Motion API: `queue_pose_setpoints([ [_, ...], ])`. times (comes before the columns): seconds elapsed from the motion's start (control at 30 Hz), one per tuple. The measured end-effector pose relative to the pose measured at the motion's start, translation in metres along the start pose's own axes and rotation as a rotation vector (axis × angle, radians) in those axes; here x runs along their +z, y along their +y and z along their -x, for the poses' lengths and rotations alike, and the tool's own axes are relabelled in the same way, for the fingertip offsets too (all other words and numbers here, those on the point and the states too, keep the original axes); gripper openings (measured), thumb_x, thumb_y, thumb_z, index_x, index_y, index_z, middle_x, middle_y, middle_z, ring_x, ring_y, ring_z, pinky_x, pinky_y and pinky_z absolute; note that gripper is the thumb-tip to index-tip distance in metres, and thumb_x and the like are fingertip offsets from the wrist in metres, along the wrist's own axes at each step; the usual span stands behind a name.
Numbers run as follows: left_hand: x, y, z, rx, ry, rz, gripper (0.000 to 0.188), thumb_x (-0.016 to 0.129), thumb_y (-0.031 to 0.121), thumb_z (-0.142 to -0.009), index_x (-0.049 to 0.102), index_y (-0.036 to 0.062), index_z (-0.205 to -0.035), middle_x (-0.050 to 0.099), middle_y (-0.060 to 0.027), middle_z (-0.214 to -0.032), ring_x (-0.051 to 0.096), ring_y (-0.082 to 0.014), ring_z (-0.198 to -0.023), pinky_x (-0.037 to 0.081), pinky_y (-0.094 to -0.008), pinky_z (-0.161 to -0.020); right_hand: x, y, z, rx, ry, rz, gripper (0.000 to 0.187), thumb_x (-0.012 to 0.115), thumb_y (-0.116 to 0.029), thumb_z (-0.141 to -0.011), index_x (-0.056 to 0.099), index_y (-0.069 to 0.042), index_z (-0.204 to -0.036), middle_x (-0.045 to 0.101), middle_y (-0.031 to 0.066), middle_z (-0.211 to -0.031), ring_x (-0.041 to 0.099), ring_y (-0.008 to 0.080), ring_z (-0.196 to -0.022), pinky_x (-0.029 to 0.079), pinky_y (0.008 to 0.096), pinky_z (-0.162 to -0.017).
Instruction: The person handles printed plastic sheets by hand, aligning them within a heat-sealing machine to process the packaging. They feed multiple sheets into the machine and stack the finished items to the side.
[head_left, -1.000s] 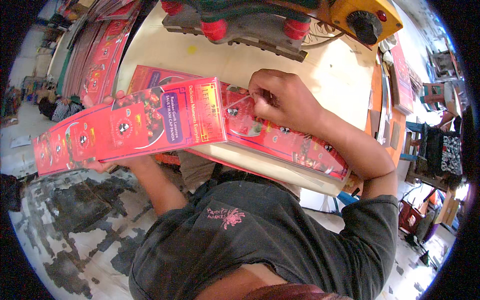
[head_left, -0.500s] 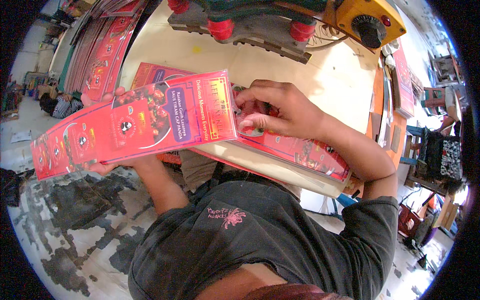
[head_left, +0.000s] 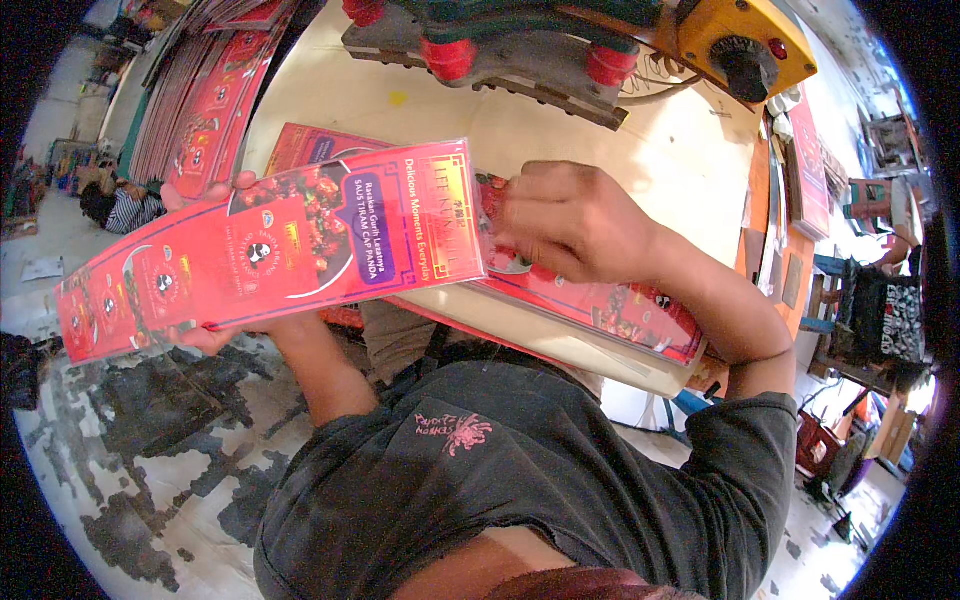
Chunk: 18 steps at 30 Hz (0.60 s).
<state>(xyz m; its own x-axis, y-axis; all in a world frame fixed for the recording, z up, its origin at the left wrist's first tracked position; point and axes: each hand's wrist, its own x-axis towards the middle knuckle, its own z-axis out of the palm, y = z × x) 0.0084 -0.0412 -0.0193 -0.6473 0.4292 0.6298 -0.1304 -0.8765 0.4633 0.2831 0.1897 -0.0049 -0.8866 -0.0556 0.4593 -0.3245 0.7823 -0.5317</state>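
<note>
A long red printed card [head_left: 215, 270] in a clear, shiny plastic sleeve lies tilted across my left hand [head_left: 208, 338], which grips it from beneath. The thumb shows at its near edge, and fingertips show at its far edge. At the right end of the card, my right hand [head_left: 578, 222] is curled and slightly blurred. Its fingertips are close to the sleeve's end; whatever they pinch is hidden. Under this hand, another red printed card [head_left: 625, 310] lies on the table [head_left: 690, 150]. Part of a further red card [head_left: 290, 145] shows behind the held one.
A dark metal device with red knobs [head_left: 447, 60] stands at the table's far side, beside a yellow control box [head_left: 745, 50] with a black dial. A tall stack of red cards [head_left: 215, 110] is at the far left. A person in stripes [head_left: 138, 207] is beyond it.
The held card has shifted slightly right. My right hand has moved a little right, its fingers drawn closer together and blurred.
</note>
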Motion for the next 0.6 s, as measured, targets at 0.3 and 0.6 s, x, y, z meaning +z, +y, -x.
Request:
queue_pose_setpoints([
  [0.3,-0.044,0.065,-0.029,-0.017,-0.219,0.151,0.137,0.039,0.100,-0.076,0.021,-0.0035,-0.165,0.052,-0.0296,-0.147,0.053,-0.0498,-0.131,0.041,-0.0632,-0.114,-0.015,0.011,0.001,0.140,0.055,0.292,0.016,0.068,-0.022,-0.094,0.065,-0.007,-0.098,0.066,0.0133,-0.097,0.067,0.0374,-0.092,0.056,0.0495,-0.078],
  [0.6,-0.001,0.038,-0.025,0.179,0.437,-0.714,0.139,0.034,0.104,-0.074,0.022,-0.0013,-0.165,0.048,-0.0278,-0.152,0.039,-0.0485,-0.147,0.026,-0.0631,-0.125,-0.002,0.014,0.003,0.105,0.082,0.045,0.012,0.077,-0.012,-0.091,0.071,-0.003,-0.096,0.068,0.0119,-0.088,0.066,0.0332,-0.084,0.053,0.0448,-0.071],
])
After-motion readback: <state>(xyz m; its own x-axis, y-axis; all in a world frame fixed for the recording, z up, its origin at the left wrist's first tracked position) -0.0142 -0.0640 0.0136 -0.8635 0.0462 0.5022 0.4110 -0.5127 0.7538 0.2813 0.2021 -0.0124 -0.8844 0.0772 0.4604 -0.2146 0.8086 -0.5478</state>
